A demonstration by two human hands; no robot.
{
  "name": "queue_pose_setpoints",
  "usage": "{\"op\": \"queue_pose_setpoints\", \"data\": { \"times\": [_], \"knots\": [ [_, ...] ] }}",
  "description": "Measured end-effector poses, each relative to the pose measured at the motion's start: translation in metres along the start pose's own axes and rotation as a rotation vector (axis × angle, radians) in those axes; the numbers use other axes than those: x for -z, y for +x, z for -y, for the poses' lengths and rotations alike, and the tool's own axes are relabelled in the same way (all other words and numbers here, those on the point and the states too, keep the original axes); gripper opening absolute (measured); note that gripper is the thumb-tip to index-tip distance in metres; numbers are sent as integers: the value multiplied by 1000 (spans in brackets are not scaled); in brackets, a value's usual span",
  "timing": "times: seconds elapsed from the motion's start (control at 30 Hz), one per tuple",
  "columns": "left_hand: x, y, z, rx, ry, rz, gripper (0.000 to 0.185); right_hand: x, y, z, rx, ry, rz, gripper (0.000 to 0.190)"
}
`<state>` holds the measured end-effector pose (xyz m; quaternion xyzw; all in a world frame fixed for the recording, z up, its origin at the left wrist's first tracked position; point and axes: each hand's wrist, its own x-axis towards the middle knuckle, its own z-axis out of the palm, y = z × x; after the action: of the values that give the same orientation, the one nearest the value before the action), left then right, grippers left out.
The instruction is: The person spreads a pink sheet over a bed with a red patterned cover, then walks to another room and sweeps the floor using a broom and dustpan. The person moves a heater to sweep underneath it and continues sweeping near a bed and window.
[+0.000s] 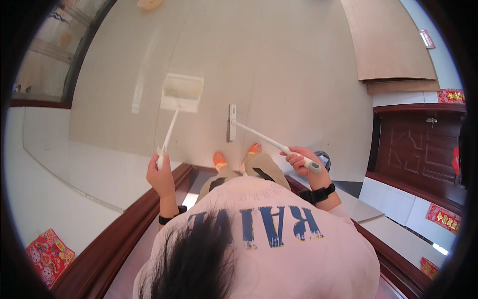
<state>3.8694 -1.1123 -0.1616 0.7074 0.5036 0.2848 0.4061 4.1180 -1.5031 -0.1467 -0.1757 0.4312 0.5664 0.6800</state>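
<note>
My left hand grips the upper end of the white handle of a long-handled dustpan, whose pan rests on the tiled floor left of centre. My right hand is closed around the grey-tipped handle of a white broom. The broom's narrow head, with grey bristles facing left, lies at the floor just in front of my feet, to the right of the dustpan and apart from it. I cannot tell whether the dustpan holds any dirt.
My feet in orange slippers stand by a dark red wooden door frame. A bin with a dark liner is beside my right hand. Wooden boards stand at the upper right, above a carved door. An orange object lies far ahead.
</note>
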Motion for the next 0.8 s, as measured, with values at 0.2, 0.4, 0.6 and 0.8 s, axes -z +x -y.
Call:
{"op": "queue_pose_setpoints", "data": {
  "times": [0.2, 0.4, 0.6, 0.8],
  "knots": [
    [-78, -3, -34, -13, 17, 161, 36, 3, -32, 90, -77, 166, 156, 33],
    [-217, -23, -118, -197, 135, 313, 33, 35, -90, 191, 151, 130, 269, 31],
    [-381, -45, -231, -559, 270, 604, 41, 58, -175, 233, 659, -57, 156, 19],
    [-567, -143, -352, -721, 231, 1027, 55, 38, -222, 359, 857, -239, 241, 18]
  ]
}}
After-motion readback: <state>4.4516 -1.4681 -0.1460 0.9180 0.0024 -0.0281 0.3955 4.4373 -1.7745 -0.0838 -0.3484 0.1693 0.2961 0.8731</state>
